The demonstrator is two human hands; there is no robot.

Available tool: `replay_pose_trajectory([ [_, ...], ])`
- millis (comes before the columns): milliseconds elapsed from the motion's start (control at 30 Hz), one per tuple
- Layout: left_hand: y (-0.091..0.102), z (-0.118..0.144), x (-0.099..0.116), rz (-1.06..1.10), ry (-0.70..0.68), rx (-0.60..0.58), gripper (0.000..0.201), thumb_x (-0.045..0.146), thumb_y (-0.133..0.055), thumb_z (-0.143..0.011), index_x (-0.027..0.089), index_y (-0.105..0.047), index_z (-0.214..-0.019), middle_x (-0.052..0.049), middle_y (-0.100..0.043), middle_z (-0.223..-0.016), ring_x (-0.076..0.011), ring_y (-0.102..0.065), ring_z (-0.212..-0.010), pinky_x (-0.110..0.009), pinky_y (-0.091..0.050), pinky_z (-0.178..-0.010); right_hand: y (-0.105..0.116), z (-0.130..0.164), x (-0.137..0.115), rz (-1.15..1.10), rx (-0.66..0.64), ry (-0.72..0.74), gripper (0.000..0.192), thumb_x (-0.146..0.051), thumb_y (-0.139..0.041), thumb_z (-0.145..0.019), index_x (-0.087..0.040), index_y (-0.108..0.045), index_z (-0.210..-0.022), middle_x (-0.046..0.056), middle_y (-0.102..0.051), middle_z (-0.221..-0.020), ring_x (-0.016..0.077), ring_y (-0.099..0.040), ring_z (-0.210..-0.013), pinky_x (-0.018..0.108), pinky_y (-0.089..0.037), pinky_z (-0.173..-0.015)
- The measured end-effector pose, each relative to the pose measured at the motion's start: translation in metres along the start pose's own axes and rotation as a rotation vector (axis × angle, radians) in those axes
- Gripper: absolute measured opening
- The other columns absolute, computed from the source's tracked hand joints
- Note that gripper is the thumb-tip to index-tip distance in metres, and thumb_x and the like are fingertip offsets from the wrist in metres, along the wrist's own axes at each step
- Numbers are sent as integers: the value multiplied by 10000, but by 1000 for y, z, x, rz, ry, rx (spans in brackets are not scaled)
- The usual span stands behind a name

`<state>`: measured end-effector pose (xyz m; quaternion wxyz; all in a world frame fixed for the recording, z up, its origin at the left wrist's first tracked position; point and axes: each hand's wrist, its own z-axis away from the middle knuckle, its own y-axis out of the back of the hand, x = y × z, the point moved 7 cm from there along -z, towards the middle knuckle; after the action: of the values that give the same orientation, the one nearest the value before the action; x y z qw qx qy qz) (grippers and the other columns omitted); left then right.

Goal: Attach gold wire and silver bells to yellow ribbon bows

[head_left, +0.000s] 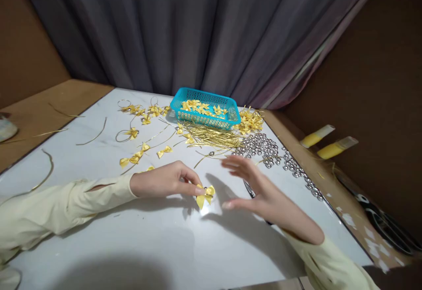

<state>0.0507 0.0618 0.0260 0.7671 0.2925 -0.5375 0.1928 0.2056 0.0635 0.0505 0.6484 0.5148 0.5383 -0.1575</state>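
Note:
A small yellow ribbon bow (209, 192) is pinched between the thumb and fingers of my left hand (173, 180), low over the white tabletop. There is something small and shiny at the bow's middle, too small to make out. To the right of it, my right hand (250, 189) is open, thumb and fingers apart, and nothing shows between them. Partly hidden behind that hand lies a dark tool (249, 189) whose kind I cannot make out. Beyond my left hand several more bows (164, 151) lie on the table.
A blue plastic basket (206, 118) with yellow bows stands at the back, beside a pile of bows (249, 120). Gold cords (214, 137) lie before it, silver rings or beads (259, 147) to their right. Scissors (385, 224) and two yellow-filled tubes (336, 147) are at the right.

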Motion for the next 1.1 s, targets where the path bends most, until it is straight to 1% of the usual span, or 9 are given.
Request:
replay_pose_trajectory([
  [33, 1, 0, 0, -12, -2, 10, 227, 331, -576, -820, 147, -704, -784, -41, -686, -836, -176, -587, -800, -234, -419, -742, -16, 1, -3, -9, -102, -18, 766, -339, -797, -628, -251, -369, -1257, 112, -482, -1301, 232, -525, -1141, 385, -438, -961],
  [100, 2, 1, -1, -34, -3, 40, 231, 343, -573, -824, 155, -704, -797, -27, -687, -817, -166, -588, -779, -220, -418, -716, -38, 2, -3, 16, -231, -92, 769, -329, -762, -677, -245, -315, -1297, 112, -559, -1215, 189, -631, -884, 330, -502, -787],
  [167, 4, 2, -3, -40, 4, 76, 246, 373, -581, -819, 160, -697, -782, -16, -682, -777, -157, -589, -740, -213, -416, -671, -48, 0, 1, 92, -289, -138, 581, -300, -666, -777, -220, -360, -1265, 73, -662, -1003, 136, -598, -625, 266, -466, -605],
  [233, 4, 1, -5, 22, 6, 83, 269, 405, -582, -819, 161, -678, -760, -15, -683, -746, -158, -602, -724, -223, -426, -668, -50, -3, 5, 148, -316, -141, 353, -263, -571, -842, -193, -454, -1167, 23, -683, -777, 116, -524, -528, 230, -394, -525],
  [367, 0, -4, -13, 245, 21, 13, 281, 429, -588, -819, 155, -632, -775, -14, -681, -650, -163, -632, -668, -289, -465, -744, -43, -10, 15, 105, -299, -187, 206, -290, -549, -843, -168, -545, -1009, -11, -628, -598, 106, -481, -498, 205, -350, -494],
  [533, 6, -14, -32, 395, 1, 23, 245, 368, -617, -814, 135, -588, -883, -17, -675, -641, -150, -617, -622, -295, -466, -700, -40, -12, 28, 1, -310, -297, 338, -442, -634, -767, -144, -579, -915, -18, -594, -523, 86, -430, -451, 197, -319, -470],
  [767, 15, -19, -43, 508, -52, -33, 291, 327, -668, -787, 146, -564, -989, -5, -652, -623, -141, -608, -640, -277, -455, -668, -39, -18, 36, -120, -300, -342, 406, -530, -566, -800, -135, -577, -705, 2, -589, -496, 74, -392, -438, 200, -298, -461],
  [1000, 16, -22, -44, 500, -61, -104, 240, 346, -719, -733, 125, -625, -748, -29, -657, -582, -148, -612, -608, -281, -451, -676, -32, -13, 38, -83, -325, -362, 352, -490, -587, -794, -138, -597, -812, 0, -614, -572, 45, -322, -362, 179, -241, -362],
  [1100, 17, -23, -44, 499, -60, -90, 251, 352, -685, -761, 124, -622, -845, -29, -657, -589, -144, -607, -595, -272, -448, -649, -29, -9, 31, 33, -350, -342, 313, -443, -521, -849, -145, -590, -785, 5, -613, -591, 49, -359, -371, 182, -300, -389],
])
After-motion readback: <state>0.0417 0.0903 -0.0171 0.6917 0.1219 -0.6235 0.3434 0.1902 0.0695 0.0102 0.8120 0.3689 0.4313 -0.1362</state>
